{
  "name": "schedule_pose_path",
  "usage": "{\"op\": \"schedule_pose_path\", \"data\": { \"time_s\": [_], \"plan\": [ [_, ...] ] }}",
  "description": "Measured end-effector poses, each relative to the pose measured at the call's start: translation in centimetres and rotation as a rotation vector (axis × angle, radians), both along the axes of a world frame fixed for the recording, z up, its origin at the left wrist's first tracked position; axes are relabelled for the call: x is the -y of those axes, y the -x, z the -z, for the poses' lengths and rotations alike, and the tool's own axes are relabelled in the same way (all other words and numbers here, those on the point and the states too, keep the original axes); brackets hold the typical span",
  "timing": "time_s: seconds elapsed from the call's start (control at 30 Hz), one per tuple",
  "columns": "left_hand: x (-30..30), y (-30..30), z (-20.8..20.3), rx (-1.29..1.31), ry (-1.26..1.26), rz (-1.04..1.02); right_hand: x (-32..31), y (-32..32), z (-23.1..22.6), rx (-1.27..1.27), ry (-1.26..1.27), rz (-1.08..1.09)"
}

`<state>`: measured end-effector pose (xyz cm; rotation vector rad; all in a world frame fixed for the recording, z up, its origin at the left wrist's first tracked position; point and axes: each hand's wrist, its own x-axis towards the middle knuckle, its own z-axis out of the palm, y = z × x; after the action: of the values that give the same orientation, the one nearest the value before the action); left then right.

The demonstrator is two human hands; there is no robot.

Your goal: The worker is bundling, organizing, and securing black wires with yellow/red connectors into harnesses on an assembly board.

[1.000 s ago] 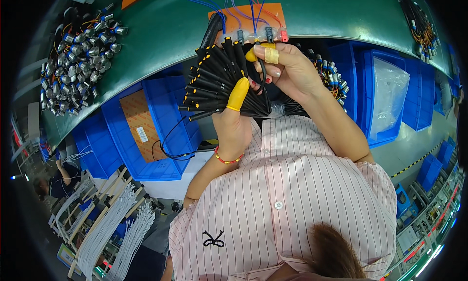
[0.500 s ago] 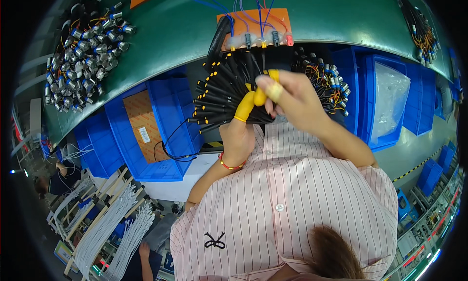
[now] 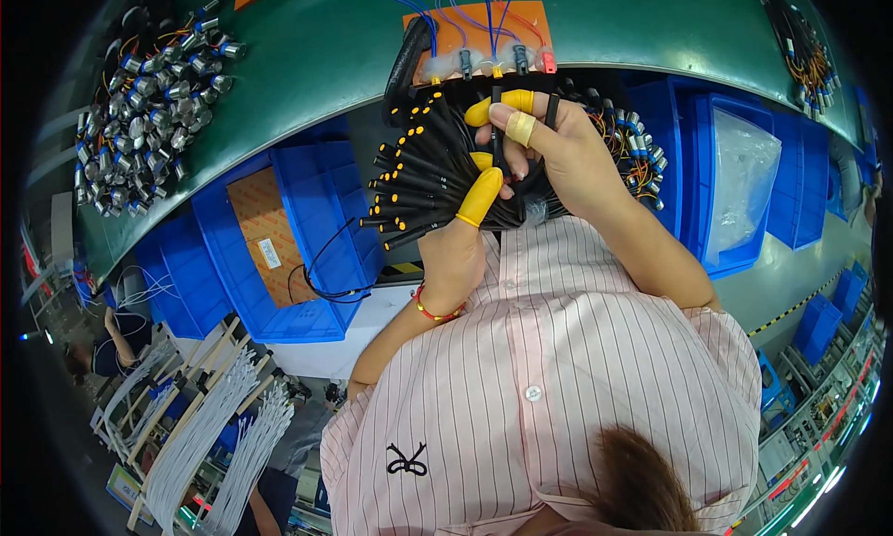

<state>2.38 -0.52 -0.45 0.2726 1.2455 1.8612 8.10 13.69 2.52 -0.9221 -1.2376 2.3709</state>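
Observation:
My left hand (image 3: 453, 261), a yellow finger cot on its thumb, is closed round a fanned bundle of black cables (image 3: 419, 178) with yellow-ringed ends pointing left. Beside it, my right hand (image 3: 572, 159) pinches one black cable (image 3: 497, 131) between thumb and a finger in a yellow cot; tan tape wraps the thumb. That cable stands upright, its upper end at the yellow connector of an orange board (image 3: 535, 24). Whether it is seated there I cannot tell. Clear glue surrounds the board's connectors, and blue, purple and red wires run from it. The left fingers are hidden under the bundle.
The board lies at the front edge of a green table (image 3: 307, 61). Metal-ended cables (image 3: 139, 117) are heaped at the left; another bunch (image 3: 633, 150) hangs right of my hands. Blue bins (image 3: 316, 327) stand below the table, and one holds clear plastic (image 3: 744, 182).
My right hand has moved up and slightly right, from beside the left thumb to the cable under the board. The left hand keeps the bundle in nearly the same place.

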Motion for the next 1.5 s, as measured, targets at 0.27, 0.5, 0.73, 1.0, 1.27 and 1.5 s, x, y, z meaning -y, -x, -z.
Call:
{"op": "schedule_pose_path", "data": {
  "time_s": [0.27,0.5,0.73,1.0,1.27,1.5],
  "plan": [
    [-0.5,0.5,0.2,-0.066,0.043,0.049,-0.9,0.1,0.9,-0.037,0.055,-0.038],
    [-0.8,0.9,-0.5,0.037,0.106,0.112,-1.0,-0.1,0.0,0.005,0.082,0.009],
    [-1.4,0.8,-0.5,-0.037,0.037,0.098,-1.7,0.1,-0.2,-0.03,0.246,0.028],
    [-2.4,1.0,-1.1,0.149,-0.128,0.023,-1.6,0.6,0.6,0.014,0.127,-0.034],
    [-1.9,0.9,-0.5,0.171,-0.133,-0.057,-0.9,1.4,0.5,0.034,0.026,-0.09],
    [-1.1,0.1,-0.2,0.243,-0.097,-0.136,1.9,-1.7,-0.5,0.043,-0.224,-0.057]
  ]
}}
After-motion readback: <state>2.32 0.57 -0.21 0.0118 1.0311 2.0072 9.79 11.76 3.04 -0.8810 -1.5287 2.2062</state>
